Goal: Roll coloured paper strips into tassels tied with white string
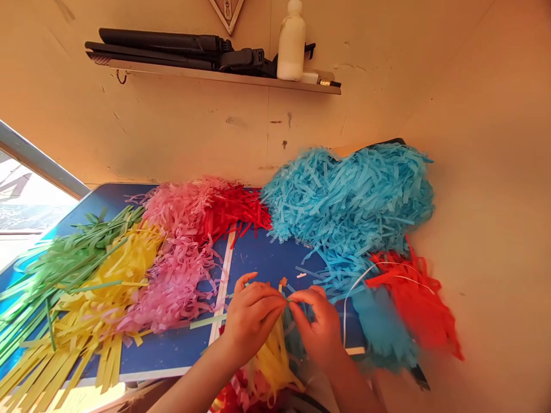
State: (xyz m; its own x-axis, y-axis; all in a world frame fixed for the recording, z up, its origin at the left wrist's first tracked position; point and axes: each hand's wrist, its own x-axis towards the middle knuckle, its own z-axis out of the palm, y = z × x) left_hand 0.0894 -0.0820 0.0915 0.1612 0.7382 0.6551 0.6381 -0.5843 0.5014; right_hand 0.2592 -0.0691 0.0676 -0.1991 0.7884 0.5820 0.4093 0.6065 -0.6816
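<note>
My left hand (257, 312) and my right hand (316, 318) meet over the front of the blue table, thumb and fingertips pinched together. A small bit of green paper strip (288, 300) shows between the fingertips. On the left, a pale green strip end (207, 321) sticks out from behind my left hand. Yellow strips (279, 361) hang below the hands, with pink and red strips (235, 393) lower down near my lap. How these strips are joined is hidden by my hands and wrists.
Heaps of green (81, 252), yellow (103, 281), pink (176, 269) and red strips (235, 209) cover the left of the table (172, 355). A large light-blue pile (353, 201) fills the back right. Beside it lie red strips (419, 298) and white cord (345, 310). A wall shelf (224, 76) holds a white bottle (291, 46).
</note>
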